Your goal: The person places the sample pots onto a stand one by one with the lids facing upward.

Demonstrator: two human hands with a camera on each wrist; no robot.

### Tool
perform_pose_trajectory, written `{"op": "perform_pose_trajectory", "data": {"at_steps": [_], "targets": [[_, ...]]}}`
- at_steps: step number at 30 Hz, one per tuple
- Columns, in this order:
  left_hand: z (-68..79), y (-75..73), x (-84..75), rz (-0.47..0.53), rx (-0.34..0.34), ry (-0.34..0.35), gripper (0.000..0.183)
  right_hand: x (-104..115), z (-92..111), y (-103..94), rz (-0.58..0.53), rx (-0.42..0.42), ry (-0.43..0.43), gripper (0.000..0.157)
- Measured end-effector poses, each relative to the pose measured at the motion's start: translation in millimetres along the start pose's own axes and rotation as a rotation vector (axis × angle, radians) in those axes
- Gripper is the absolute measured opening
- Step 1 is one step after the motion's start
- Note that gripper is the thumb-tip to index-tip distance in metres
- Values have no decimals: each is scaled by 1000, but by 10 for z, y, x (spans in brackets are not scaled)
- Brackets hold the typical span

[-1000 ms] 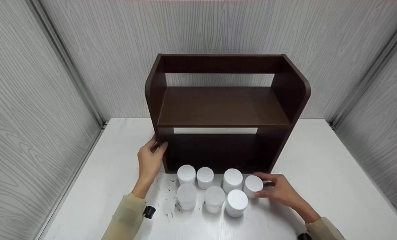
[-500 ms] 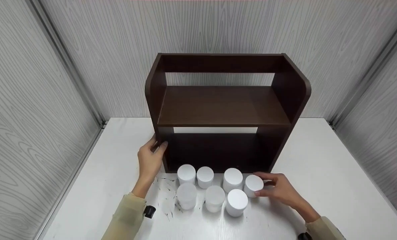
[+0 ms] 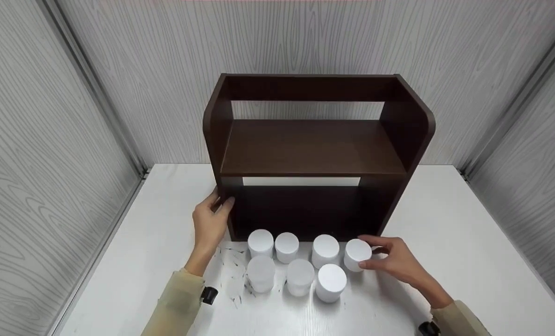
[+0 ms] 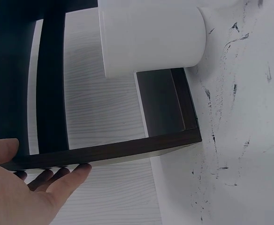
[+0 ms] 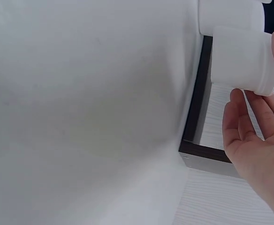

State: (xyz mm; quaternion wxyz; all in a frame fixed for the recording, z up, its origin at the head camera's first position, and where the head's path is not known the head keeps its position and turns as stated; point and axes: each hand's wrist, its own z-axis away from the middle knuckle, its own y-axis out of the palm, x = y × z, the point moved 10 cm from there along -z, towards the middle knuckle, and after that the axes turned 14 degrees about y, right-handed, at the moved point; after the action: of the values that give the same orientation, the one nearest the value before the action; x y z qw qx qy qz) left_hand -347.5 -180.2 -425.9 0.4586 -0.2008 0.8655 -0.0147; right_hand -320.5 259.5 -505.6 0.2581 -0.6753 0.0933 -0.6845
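Note:
My left hand (image 3: 210, 225) grips the left side panel of a dark brown two-tier shelf (image 3: 312, 147), thumb on the inner face and fingers outside. In the left wrist view the panel edge (image 4: 123, 149) runs between thumb and fingers. My right hand (image 3: 396, 259) pinches a small white lidded jar (image 3: 357, 250) at the right end of the back row, in front of the shelf. The right wrist view shows the jar (image 5: 240, 61) between thumb and fingers, its lid end toward the palm.
Several more white jars stand in front of the shelf: three in the back row, one a tall jar (image 3: 325, 249), and three in front, including a translucent jar (image 3: 260, 275). Dark scuff marks (image 3: 233, 280) streak the white table (image 3: 142, 261). Grey wood-grain walls (image 3: 175, 46) enclose it.
My right hand has shifted the jar slightly right and away from me, apart from its neighbours. The left hand stays on the panel.

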Motion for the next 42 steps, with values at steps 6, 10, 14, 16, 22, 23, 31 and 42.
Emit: {"op": "perform_pose_trajectory", "data": {"at_steps": [6,10,14,16,22,23,31,42], "targets": [[5,9,-1,6,3,12,46,149,28,-56,1,-18,-31,57],[2,6,10,15,-3,7,46,240,45,-97,-7,-26,-34,57],[3,3,20,17,-5,-1,47,330,65,-132,-4,-37,-18,57],[4,3,18,13,-3,1,47,380,75,-150,-1,-42,-7,57],[-2,-11,17,-10,-7,12,47,575,117,-222,-14,-59,16,58],[-5,-10,14,-8,-6,13,47,614,127,-231,-21,-58,18,59],[-6,0,4,9,-4,-8,48,958,197,-255,-37,-44,12,59],[-5,-3,1,11,3,0,47,1434,193,-203,-67,11,-17,59]]}}
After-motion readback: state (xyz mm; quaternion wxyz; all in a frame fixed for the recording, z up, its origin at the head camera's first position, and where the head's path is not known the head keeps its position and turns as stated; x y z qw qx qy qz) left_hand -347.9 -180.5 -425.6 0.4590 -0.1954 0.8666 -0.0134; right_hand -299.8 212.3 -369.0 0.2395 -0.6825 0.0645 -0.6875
